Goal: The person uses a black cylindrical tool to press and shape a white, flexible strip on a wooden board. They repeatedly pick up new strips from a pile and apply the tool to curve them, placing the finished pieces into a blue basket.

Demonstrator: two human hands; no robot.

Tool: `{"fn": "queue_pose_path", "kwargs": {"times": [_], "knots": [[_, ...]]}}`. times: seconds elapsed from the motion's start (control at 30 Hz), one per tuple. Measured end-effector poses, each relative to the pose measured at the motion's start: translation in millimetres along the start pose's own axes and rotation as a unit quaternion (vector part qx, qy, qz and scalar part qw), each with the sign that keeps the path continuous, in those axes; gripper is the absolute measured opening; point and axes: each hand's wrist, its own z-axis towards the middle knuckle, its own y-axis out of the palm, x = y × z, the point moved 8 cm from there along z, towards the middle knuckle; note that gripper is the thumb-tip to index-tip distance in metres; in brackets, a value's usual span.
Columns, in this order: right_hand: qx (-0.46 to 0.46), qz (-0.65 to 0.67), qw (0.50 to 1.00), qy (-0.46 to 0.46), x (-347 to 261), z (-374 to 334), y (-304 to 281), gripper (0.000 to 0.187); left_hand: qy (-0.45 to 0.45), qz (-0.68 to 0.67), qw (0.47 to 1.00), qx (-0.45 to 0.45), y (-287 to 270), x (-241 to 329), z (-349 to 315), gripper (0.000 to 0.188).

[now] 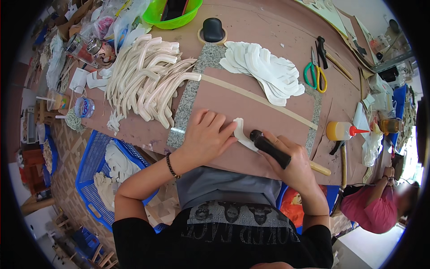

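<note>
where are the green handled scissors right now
In the head view, the green-handled scissors lie on the table's far right side, right of the stack of white cut pieces, beyond the glue bottle.

The left hand (207,136) pins a curved white piece (242,133) while the right hand (286,163) presses a black-headed hammer (270,148) onto it.

Bright, even daylight across my table (268,27), strongest from the far right edge, where it washes out pale. Shadows stay soft and short. A small glare spot sits on the near left edge. Centre looks sharp; the rim bends hard, blurs and falls to black.
</note>
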Motion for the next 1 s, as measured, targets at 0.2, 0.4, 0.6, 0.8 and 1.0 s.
{"fn": "queue_pose_path", "kwargs": {"times": [0.2,0.4,0.6,0.8,1.0], "knots": [[-0.075,0.024,0.997,0.013,-8.2,-22.1,-8.5,0.059,0.074,-0.143,0.984,-0.074,41.3,15.8,45.0,0.021],[-0.004,0.031,0.996,0.087,15.4,-37.6,-31.9,0.054,0.06,-0.25,0.953,-0.161,58.2,30.8,54.4,0.017],[0.006,0.037,0.995,0.096,24.2,-28.7,-21.0,0.039,0.011,-0.291,0.936,-0.196,60.5,30.7,60.6,0.018],[-0.003,0.063,0.994,0.087,30.2,-26.8,-21.7,0.039,0.095,-0.274,0.94,-0.178,56.7,25.9,59.9,0.014],[0.04,0.05,0.992,0.108,37.3,-15.0,-38.0,0.04,0.205,-0.199,0.945,-0.159,48.1,37.8,56.3,0.014]]}}
